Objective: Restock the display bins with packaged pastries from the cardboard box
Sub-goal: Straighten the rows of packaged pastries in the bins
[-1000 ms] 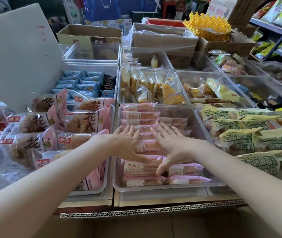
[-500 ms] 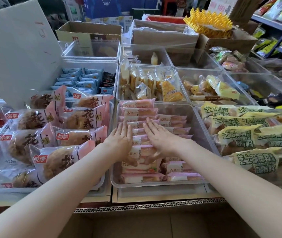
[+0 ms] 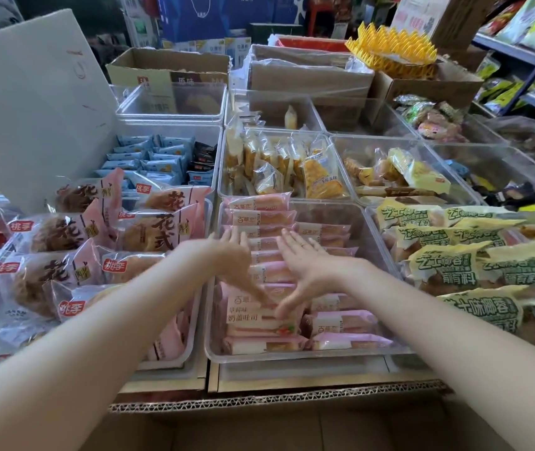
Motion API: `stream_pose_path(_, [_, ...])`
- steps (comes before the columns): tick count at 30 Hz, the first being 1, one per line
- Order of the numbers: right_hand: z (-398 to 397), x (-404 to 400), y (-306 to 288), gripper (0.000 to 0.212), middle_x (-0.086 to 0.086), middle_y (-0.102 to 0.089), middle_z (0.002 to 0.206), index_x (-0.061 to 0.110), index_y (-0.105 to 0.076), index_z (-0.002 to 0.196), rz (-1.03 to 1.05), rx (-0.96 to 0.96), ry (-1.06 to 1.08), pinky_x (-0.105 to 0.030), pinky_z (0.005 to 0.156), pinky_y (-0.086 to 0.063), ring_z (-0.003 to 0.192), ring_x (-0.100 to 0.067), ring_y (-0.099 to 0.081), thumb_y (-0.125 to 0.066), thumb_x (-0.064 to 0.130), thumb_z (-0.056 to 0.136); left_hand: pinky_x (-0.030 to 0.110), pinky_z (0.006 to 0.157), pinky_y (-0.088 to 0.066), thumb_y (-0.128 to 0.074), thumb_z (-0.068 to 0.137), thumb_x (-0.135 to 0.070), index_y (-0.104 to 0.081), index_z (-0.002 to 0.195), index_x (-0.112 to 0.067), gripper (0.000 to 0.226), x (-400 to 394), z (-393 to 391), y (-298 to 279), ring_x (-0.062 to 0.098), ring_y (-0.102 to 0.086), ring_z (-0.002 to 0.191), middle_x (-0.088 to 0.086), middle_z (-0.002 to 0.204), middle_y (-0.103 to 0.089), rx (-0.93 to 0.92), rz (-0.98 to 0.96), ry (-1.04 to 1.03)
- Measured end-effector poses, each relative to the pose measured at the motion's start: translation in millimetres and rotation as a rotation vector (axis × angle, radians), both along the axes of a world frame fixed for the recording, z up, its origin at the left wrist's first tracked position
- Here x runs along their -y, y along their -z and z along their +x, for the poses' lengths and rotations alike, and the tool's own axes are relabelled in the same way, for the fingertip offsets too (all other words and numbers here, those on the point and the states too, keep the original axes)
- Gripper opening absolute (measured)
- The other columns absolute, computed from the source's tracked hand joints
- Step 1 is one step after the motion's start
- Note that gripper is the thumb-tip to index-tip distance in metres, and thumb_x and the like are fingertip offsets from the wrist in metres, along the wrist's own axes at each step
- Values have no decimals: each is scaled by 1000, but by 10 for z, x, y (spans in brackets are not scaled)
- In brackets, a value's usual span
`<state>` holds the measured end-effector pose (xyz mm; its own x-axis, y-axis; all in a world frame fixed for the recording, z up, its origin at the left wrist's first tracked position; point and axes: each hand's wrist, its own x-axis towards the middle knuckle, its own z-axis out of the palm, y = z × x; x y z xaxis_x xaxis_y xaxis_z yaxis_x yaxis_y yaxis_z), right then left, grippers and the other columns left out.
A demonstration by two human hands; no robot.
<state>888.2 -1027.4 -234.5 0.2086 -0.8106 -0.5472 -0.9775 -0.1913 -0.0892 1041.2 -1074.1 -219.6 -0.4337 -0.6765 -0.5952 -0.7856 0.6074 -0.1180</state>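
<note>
A clear plastic display bin (image 3: 295, 357) in the middle of the front row holds rows of pink-wrapped pastries (image 3: 259, 219). My left hand (image 3: 232, 258) and my right hand (image 3: 305, 265) lie side by side, palms down with straight fingers, on the left column of these packs. Their thumbs reach toward a pink pack (image 3: 253, 315) at the near end of the column. The cardboard box (image 3: 276, 415) is right below me, only its corrugated far edge and inside showing.
Bins of large pink flower-bread packs (image 3: 74, 255) stand to the left, green-and-yellow packs (image 3: 455, 265) to the right, yellow cakes (image 3: 279, 164) behind. A big white board (image 3: 32, 102) leans at the far left. Cardboard boxes (image 3: 168, 70) and shelves (image 3: 526, 60) stand at the back.
Both hands stayed flat on the pink packs and drew slightly back toward me, thumbs now spread down to the nearest pack. The camera moved a little closer.
</note>
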Motion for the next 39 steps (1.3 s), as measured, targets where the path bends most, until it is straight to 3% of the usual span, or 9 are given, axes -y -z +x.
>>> stream_pose_path(3, [-122,235,-182,113,-3,30,151,11,21,146,-57,108,66,-42,118,9,141,-18,24,-51,65,79,45,114,5,-35,84,-66,12,145,-2,101,292,-6,-166,29,12,143,16,154,15,-104,-135,13])
stream_pose_path(7, [-141,652,-129,96,-8,22,155,8,16,148,-217,10,78,-39,116,7,144,-20,16,-42,57,90,41,115,6,-20,100,-42,11,146,-4,67,534,-87,-23,24,13,143,13,155,14,-150,-221,-13])
stream_pose_path(11, [-40,844,163,76,-11,19,156,4,14,147,-270,-92,100,-42,117,7,144,-22,17,-27,48,99,41,115,7,-14,96,-52,15,145,-3,75,635,-171,179,24,15,143,13,154,18,-109,-196,-35])
stream_pose_path(18, [-35,816,362,76,-18,9,157,4,9,148,-235,-3,209,-38,119,-4,146,-28,-1,-23,51,98,43,116,7,-14,96,-52,14,145,-3,75,644,-136,339,27,15,143,17,154,17,-27,-247,-19])
stream_pose_path(25, [-51,818,307,74,-19,-6,157,-1,-2,149,-240,-69,144,-38,119,-8,145,-28,-10,-23,50,99,47,112,14,-16,96,-54,13,147,-17,69,652,-23,245,26,20,141,2,155,18,-10,-245,64])
stream_pose_path(28, [-55,852,265,75,-17,-4,157,1,0,149,-197,-82,151,-38,119,-7,146,-27,-8,-23,51,98,48,111,15,-20,97,-50,11,148,-19,67,684,-44,246,25,20,141,0,155,17,-35,-233,33])
stream_pose_path(31, [-130,868,143,72,-9,-3,158,9,0,151,-115,101,226,-37,119,-10,146,-25,-10,-28,51,98,50,111,15,-24,98,-46,7,149,-21,64,680,12,174,24,18,142,-1,156,12,-56,-225,47])
stream_pose_path(34, [-284,799,-37,58,-6,-15,157,14,-9,151,-208,392,384,-37,116,-14,144,-24,-16,-27,39,102,51,114,11,-22,101,-36,-1,149,-19,56,685,98,121,23,11,144,1,157,3,-143,-250,86])
stream_pose_path(39, [-437,547,-189,46,-7,-33,151,12,-32,145,-301,363,411,-34,112,-23,139,-23,-29,-35,27,101,49,116,7,-24,102,-26,-16,148,-16,48,534,156,76,19,-1,145,2,156,-13,-330,-249,53])
